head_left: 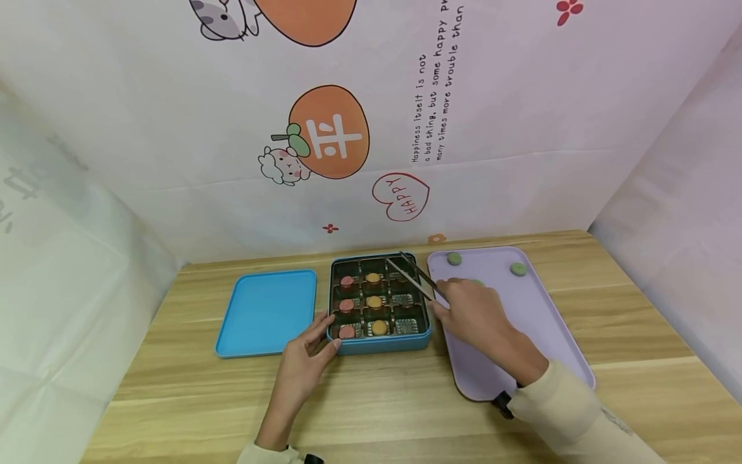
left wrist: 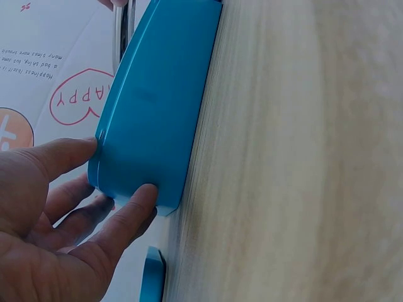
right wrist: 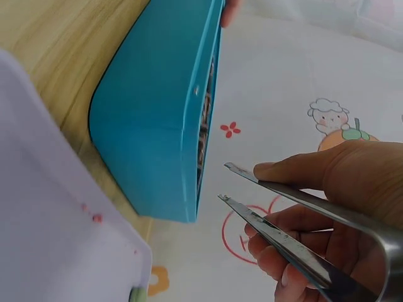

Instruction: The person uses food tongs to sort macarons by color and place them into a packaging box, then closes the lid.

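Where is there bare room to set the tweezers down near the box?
The near half of the lilac tray, below the green pieces, is bare. So is the blue lid, and the wooden table in front of the blue box. It is crowded at the box, where the left hand and the right hand with the tweezers meet.

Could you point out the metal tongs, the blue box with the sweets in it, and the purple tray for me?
tongs [right wrist: 296, 245]: right wrist view, on the lower metal blade.
blue box [head_left: 379, 343]: head view, on its front wall.
purple tray [head_left: 539, 309]: head view, on its bare surface.
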`<state>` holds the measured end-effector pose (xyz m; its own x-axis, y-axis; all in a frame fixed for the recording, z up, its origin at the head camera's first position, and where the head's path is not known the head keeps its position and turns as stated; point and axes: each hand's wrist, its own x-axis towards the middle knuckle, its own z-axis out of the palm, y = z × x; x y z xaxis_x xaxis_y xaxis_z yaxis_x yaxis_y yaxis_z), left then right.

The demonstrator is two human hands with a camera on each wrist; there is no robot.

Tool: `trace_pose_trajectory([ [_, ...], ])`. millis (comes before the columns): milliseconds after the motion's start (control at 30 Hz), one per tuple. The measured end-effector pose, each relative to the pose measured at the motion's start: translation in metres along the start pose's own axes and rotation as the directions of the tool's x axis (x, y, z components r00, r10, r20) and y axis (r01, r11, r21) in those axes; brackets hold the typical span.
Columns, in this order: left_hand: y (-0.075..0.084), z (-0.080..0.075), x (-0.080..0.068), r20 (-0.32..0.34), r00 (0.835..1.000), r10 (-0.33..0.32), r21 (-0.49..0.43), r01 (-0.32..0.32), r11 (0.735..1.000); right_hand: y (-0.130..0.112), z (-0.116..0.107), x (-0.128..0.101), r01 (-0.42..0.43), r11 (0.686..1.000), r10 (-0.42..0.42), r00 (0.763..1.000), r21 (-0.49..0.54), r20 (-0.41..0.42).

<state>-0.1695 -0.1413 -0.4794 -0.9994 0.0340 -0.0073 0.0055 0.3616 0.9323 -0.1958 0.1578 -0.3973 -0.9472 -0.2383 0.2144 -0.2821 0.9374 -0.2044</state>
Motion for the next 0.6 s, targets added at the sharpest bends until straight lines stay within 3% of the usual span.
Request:
trace_pose_trajectory([
  [267, 0.001, 0.000, -0.001, -0.003, 1.000, 0.005, 0.005, -0.005, 1.000, 0.019, -0.014, -0.015, -0.058, 0.997, 0.059, 0.998, 0.045, -0.028],
  [600, 0.004, 0.000, -0.002, 0.004, 1.000, 0.018, -0.002, -0.018, 1.000, 0.055, -0.016, -0.034, -0.079, 0.997, 0.079, 0.996, -0.001, -0.032],
])
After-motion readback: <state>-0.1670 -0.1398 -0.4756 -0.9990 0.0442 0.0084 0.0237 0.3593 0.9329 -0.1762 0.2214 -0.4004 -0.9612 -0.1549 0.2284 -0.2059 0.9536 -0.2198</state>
